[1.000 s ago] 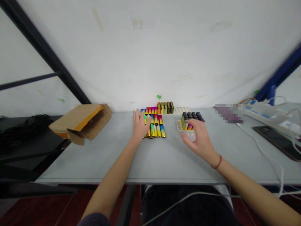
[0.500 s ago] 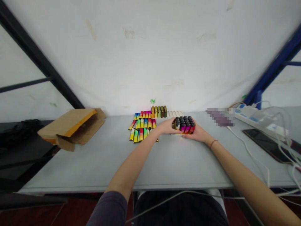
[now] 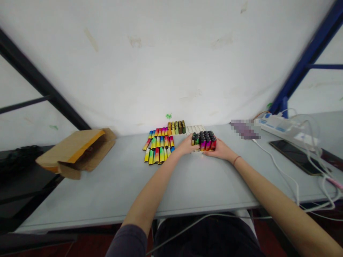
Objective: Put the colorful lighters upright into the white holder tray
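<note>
A block of upright lighters (image 3: 207,142) with black tops and purple, red and green bodies stands near the middle of the table. My left hand (image 3: 185,145) is closed around its left end, beside the green-bodied lighters. At the right end, my right hand (image 3: 219,149) grips the block, with the thumb along the front. A pale edge shows under the lighters, mostly covered by fingers. Left of my hands, several rainbow-coloured lighters (image 3: 158,142) lie in rows. Behind stands a group of yellow and dark-green pieces (image 3: 176,127), next to a white tray with holes (image 3: 195,129).
An opened cardboard box (image 3: 77,146) lies at the table's left. To the right are a purple, partly pixelated object (image 3: 245,130), a white power strip (image 3: 286,130) with tangled cables, and a dark phone (image 3: 294,155). A white wall rises behind the grey table (image 3: 214,185).
The view has shifted slightly. At the block's left end, green lighters with black tops now show where a pale one showed before. Both hands stay on the block.
</note>
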`<state>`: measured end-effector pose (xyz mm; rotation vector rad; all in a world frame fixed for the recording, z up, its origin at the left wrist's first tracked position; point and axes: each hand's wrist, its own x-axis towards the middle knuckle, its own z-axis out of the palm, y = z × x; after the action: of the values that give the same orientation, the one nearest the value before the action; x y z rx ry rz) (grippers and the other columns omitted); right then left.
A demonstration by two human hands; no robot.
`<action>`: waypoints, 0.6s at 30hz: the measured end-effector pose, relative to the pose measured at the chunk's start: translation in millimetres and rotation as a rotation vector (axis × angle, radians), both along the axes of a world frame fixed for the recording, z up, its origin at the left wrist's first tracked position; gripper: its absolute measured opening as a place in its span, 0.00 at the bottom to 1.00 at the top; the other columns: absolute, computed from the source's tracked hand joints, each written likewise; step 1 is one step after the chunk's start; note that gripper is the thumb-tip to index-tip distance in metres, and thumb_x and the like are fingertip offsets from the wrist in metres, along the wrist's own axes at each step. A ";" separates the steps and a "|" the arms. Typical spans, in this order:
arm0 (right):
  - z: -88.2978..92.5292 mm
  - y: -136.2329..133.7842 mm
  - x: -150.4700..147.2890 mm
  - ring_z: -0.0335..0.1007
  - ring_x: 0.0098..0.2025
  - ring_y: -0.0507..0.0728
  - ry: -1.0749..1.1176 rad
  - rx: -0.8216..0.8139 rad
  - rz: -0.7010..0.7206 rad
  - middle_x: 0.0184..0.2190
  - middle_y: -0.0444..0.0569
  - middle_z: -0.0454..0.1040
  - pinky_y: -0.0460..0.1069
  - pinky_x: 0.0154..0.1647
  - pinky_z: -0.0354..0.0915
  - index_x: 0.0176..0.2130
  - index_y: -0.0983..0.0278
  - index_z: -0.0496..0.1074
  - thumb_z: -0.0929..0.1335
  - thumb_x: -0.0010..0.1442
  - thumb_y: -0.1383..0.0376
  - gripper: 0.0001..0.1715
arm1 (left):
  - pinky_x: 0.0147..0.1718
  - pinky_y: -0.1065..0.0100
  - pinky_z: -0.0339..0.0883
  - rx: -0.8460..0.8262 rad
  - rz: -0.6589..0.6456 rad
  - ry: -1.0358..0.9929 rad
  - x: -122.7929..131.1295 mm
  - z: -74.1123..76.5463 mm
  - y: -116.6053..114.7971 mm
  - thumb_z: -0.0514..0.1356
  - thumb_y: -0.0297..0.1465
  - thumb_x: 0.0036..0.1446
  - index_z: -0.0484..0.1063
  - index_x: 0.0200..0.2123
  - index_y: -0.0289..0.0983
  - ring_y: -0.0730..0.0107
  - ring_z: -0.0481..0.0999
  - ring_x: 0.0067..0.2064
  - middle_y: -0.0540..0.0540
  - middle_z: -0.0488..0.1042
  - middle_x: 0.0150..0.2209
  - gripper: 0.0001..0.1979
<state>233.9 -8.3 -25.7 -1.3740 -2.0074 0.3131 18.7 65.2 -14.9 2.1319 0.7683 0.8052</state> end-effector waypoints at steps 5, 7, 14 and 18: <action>-0.4 -0.6 0.6 0.75 0.49 0.66 -0.016 0.003 -0.006 0.45 0.54 0.79 0.60 0.53 0.69 0.45 0.62 0.76 0.75 0.49 0.50 0.27 | 0.58 0.55 0.67 -0.070 0.107 -0.094 6.5 -2.0 -5.8 0.63 0.31 0.51 0.65 0.51 0.33 0.57 0.75 0.52 0.39 0.76 0.50 0.23; -0.3 -1.0 0.5 0.75 0.49 0.66 -0.015 0.005 -0.011 0.45 0.54 0.79 0.60 0.53 0.69 0.46 0.62 0.76 0.75 0.49 0.50 0.29 | 0.56 0.57 0.68 -0.107 0.160 -0.153 9.2 -2.5 -8.1 0.62 0.31 0.53 0.65 0.51 0.34 0.59 0.76 0.51 0.40 0.77 0.49 0.21; -1.5 -1.3 0.4 0.76 0.47 0.66 -0.008 0.017 -0.023 0.44 0.55 0.79 0.60 0.52 0.70 0.47 0.63 0.75 0.75 0.49 0.48 0.31 | 0.57 0.56 0.68 -0.097 0.191 -0.122 2.4 4.7 -12.7 0.64 0.31 0.53 0.64 0.50 0.36 0.58 0.77 0.52 0.40 0.78 0.48 0.22; -1.4 -1.4 0.8 0.76 0.47 0.66 -0.018 0.016 -0.025 0.44 0.54 0.79 0.60 0.52 0.70 0.46 0.63 0.75 0.75 0.49 0.48 0.30 | 0.54 0.55 0.70 -0.096 0.224 -0.094 2.3 10.7 -20.6 0.66 0.35 0.54 0.65 0.49 0.38 0.56 0.78 0.50 0.41 0.79 0.45 0.21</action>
<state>234.7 -9.7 -27.1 -1.3959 -2.0012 0.2738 21.0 44.6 -4.2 1.9313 0.9875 0.9580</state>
